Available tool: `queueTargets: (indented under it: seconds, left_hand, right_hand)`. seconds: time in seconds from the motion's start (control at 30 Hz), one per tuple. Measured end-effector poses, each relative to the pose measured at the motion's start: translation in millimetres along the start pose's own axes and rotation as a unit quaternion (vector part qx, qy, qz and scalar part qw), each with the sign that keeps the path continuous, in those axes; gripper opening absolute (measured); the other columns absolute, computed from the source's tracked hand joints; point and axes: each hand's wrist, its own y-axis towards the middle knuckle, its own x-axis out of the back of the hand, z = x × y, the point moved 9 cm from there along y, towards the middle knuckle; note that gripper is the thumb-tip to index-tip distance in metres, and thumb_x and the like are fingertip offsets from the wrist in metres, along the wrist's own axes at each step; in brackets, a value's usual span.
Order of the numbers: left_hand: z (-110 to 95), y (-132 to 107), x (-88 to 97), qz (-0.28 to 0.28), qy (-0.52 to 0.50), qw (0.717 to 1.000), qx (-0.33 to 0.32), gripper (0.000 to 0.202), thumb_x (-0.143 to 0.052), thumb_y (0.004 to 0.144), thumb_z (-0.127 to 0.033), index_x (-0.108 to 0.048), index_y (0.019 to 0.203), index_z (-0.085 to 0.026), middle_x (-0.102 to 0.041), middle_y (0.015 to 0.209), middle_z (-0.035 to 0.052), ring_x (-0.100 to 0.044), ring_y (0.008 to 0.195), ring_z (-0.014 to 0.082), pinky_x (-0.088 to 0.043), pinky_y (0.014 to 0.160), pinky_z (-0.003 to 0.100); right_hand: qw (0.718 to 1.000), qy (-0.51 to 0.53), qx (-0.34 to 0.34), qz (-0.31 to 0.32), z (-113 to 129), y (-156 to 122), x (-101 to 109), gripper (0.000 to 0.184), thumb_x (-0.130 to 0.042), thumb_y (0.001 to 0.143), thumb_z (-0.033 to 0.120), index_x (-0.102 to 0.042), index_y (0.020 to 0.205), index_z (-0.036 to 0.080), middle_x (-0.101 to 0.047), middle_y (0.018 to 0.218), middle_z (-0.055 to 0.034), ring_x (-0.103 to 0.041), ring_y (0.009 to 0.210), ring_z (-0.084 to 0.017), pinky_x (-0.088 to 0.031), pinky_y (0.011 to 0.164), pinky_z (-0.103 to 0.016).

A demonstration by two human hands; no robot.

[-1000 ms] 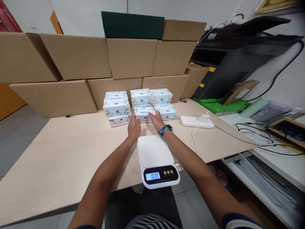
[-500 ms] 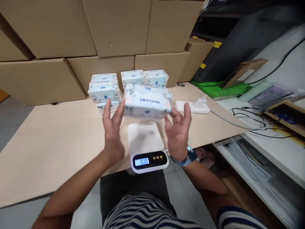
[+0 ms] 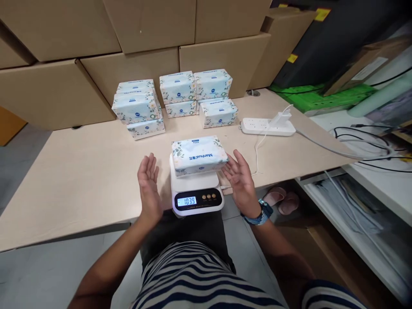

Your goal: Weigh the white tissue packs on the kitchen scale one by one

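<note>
Desktop [image 3: 86, 171]: tissue pack [image 3: 199, 155] on scale [image 3: 196, 184]

Scale [image 3: 188, 184]: one. Tissue packs: one [image 3: 200, 154] over the scale; behind the scale, at least three in the left group [image 3: 138, 112], two in the middle group [image 3: 177, 89], at least two in the right group [image 3: 219, 116]. Beside the scale: one left hand [image 3: 149, 186], one right hand [image 3: 241, 184]. Right of the scale: one power strip [image 3: 255, 125], two shoes [image 3: 288, 203].

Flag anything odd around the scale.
The scale seems to show minus 103.9 though a floral pack is over its plate; a negative figure looks odd there. The floral pack also lies skewed, jutting past the plate's right side.
</note>
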Motion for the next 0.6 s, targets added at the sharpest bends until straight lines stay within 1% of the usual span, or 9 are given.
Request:
queueTargets:
  seconds: [0.07,0.13,0.23,0.27,0.33,0.4,0.47,0.53,0.6]
  left_hand:
    - [3.8,15.7,2.8,0.007,-0.007,0.999,0.03,0.094,-0.027,0.089,-0.097,-0.047,0.157,-0.035,-0.043,0.175,0.0081,-0.036,0.165,0.0297,-0.033,0.134,0.053]
    - [8.7,22.3,-5.6,0.044,-0.019,0.996,0.081,0.101,-0.026,0.087,-0.099,-0.047,0.159,-0.03,-0.04,0.177,0.0104,-0.032,0.167,0.03,-0.029,0.136,0.052]
    - [12.9,13.9,-30.2,0.109,-0.047,0.98,0.16,0.103,-0.021,0.09,-0.096,-0.045,0.162,-0.027,-0.033,0.18,0.0091,-0.027,0.169,0.0296,-0.023,0.138,0.051]
    - [12.9,9.3,-38.0,0.126,-0.058,0.974,0.177,0.101,-0.018,0.092,-0.094,-0.043,0.163,-0.028,-0.031,0.181,0.0074,-0.026,0.169,0.0291,-0.023,0.139,0.051]
    - [12.3,3.5,-46.3,0.143,-0.068,0.968,0.194,0.1,-0.014,0.093,-0.092,-0.039,0.166,-0.029,-0.029,0.182,0.0052,-0.024,0.17,0.0281,-0.021,0.139,0.051]
    - [12.6,5.1,-42.3,0.129,-0.055,0.971,0.196,0.103,-0.012,0.093,-0.092,-0.034,0.169,-0.028,-0.024,0.183,0.0056,-0.02,0.171,0.0267,-0.018,0.14,0.048]
    - [12.7,11.4,-31.4,0.107,-0.031,0.976,0.189,0.105,-0.009,0.092,-0.092,-0.03,0.171,-0.025,-0.017,0.184,0.007,-0.015,0.172,0.0246,-0.015,0.14,0.044]
    - [10.1,18.5,-19.9,0.09,-0.014,0.981,0.173,0.105,-0.006,0.093,-0.091,-0.029,0.171,-0.025,-0.013,0.185,0.007,-0.013,0.172,0.0222,-0.015,0.14,0.042]
    - [5.8,23.2,-11.1,0.083,-0.006,0.985,0.154,0.104,-0.005,0.093,-0.091,-0.029,0.171,-0.027,-0.012,0.185,0.0057,-0.013,0.172,0.0206,-0.016,0.14,0.042]
  right_hand:
    - [1.0,0.012,-0.019,0.015,-3.3,2.0,3.4,0.079,-0.06,0.096,0.075,-0.038,0.165,0.043,-0.042,0.175,-0.0033,-0.037,0.165,-0.028,-0.035,0.136,-0.055]
    - [0.999,0.026,-0.02,0.029,-5.7,2.9,1.9,0.08,-0.063,0.094,0.075,-0.041,0.164,0.042,-0.041,0.176,-0.0025,-0.036,0.165,-0.028,-0.035,0.136,-0.053]
    - [0.997,0.065,-0.005,0.048,-7.9,3.0,-6.1,0.085,-0.064,0.093,0.075,-0.037,0.166,0.041,-0.044,0.174,-0.0034,-0.038,0.164,-0.029,-0.035,0.135,-0.057]
    - [0.996,0.077,0.002,0.044,-8.1,3.2,-6.8,0.086,-0.064,0.093,0.075,-0.034,0.167,0.042,-0.045,0.174,-0.0036,-0.038,0.164,-0.029,-0.034,0.135,-0.058]
    - [0.995,0.094,0.024,0.009,-6.4,4.1,-1.0,0.085,-0.065,0.093,0.073,-0.033,0.166,0.043,-0.048,0.172,-0.0032,-0.04,0.163,-0.028,-0.031,0.136,-0.059]
    - [0.993,0.1,0.044,-0.044,-3.6,4.6,11.4,0.081,-0.064,0.093,0.072,-0.037,0.164,0.044,-0.049,0.171,-0.0026,-0.041,0.162,-0.028,-0.029,0.137,-0.059]
    - [0.991,0.097,0.047,-0.081,-2.1,4.5,23.1,0.078,-0.062,0.093,0.074,-0.04,0.162,0.045,-0.05,0.169,-0.0028,-0.042,0.162,-0.029,-0.029,0.136,-0.059]
    - [0.99,0.09,0.038,-0.098,-2.3,4.3,30.7,0.078,-0.061,0.092,0.075,-0.042,0.161,0.045,-0.051,0.169,-0.0031,-0.043,0.161,-0.031,-0.028,0.135,-0.06]
    - [0.99,0.087,0.033,-0.108,-2.4,3.4,35.3,0.079,-0.062,0.09,0.076,-0.044,0.16,0.046,-0.051,0.169,-0.0033,-0.043,0.161,-0.032,-0.027,0.135,-0.06]
